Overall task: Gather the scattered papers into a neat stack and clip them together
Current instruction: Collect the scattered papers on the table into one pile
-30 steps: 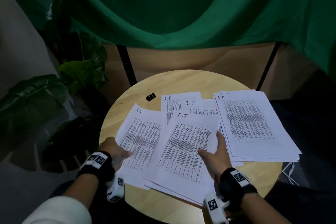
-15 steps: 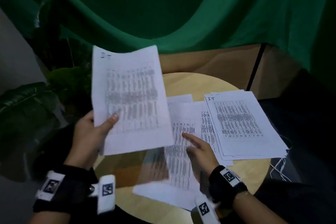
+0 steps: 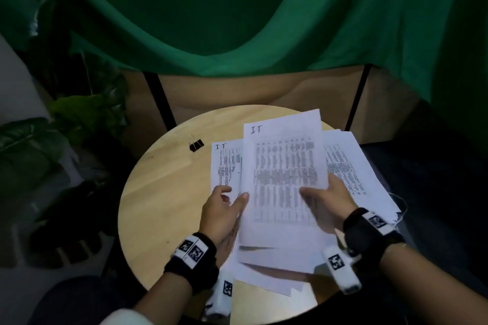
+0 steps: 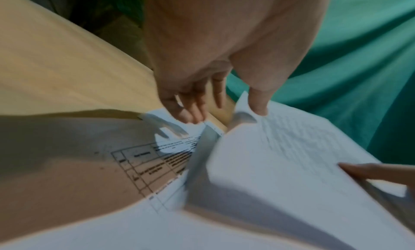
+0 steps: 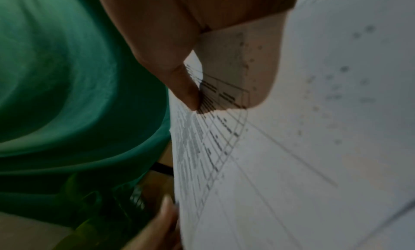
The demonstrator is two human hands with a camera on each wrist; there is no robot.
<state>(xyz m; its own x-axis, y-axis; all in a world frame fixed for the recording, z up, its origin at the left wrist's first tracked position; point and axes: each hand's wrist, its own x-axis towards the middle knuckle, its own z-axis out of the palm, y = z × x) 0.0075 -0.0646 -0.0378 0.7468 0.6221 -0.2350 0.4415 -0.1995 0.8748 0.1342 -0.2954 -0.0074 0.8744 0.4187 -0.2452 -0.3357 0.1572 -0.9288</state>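
Note:
Printed sheets headed "IT" lie on a round wooden table [image 3: 158,192]. My right hand [image 3: 324,198] pinches a bundle of lifted papers [image 3: 285,166] at its right edge, its thumb [image 5: 186,94] on top and the fingers hidden beneath. My left hand [image 3: 233,192] is at the bundle's left edge: its thumb [image 4: 258,106] touches the edge, and its fingers [image 4: 191,111] are straight and spread over a lower sheet [image 3: 225,163]. More papers [image 3: 351,166] lie under and right of the bundle. A black binder clip [image 3: 196,143] sits on the table, left of the papers.
Green cloth [image 3: 237,21] hangs behind the table. Large-leaved plants [image 3: 79,113] stand at the left, close to the table's rim. Bare wood shows on the left half of the table. A thin white cord [image 3: 398,200] hangs off the right edge.
My left hand has carried its raised sheet right and down onto the bundle. My right hand has gone from lying flat on the papers to pinching and lifting them.

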